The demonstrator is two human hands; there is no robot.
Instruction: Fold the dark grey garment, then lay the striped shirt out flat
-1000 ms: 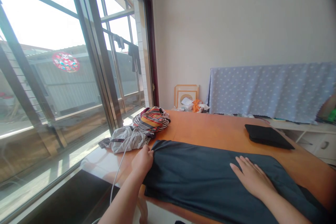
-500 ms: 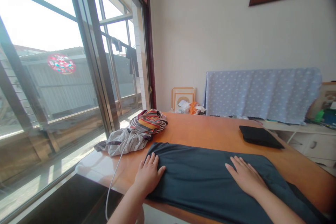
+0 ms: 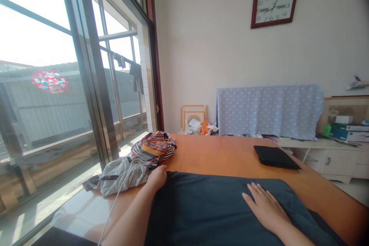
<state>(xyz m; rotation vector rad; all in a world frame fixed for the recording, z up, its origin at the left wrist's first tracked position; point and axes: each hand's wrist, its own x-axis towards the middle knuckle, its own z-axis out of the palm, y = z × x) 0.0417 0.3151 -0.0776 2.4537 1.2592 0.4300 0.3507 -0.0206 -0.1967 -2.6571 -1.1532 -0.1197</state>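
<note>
A dark blue-green garment (image 3: 201, 207) lies spread and folded over the front of the wooden table (image 3: 207, 150). At its far left corner is my left hand (image 3: 157, 178), its fingers curled in on the fabric edge and partly hidden. My right hand (image 3: 266, 205) rests flat on the garment's right part, fingers stretched out. Which kind of garment it is, I cannot tell. Just left of my left hand sits a crumpled grey garment (image 3: 123, 175) with dark trim. Behind that lies a bundled striped multicoloured garment (image 3: 155, 146).
A folded black cloth item (image 3: 275, 157) lies at the table's right. A white cord (image 3: 113, 203) runs over the grey garment and down past my left forearm. Tall windows (image 3: 52, 123) stand on the left. A polka-dot cloth (image 3: 268, 111) covers something by the back wall, beside a white cabinet (image 3: 337, 159).
My left hand has gone from lying flat on the garment to closing at its far left corner. My right hand stays flat. The view has tilted up and turned right.
</note>
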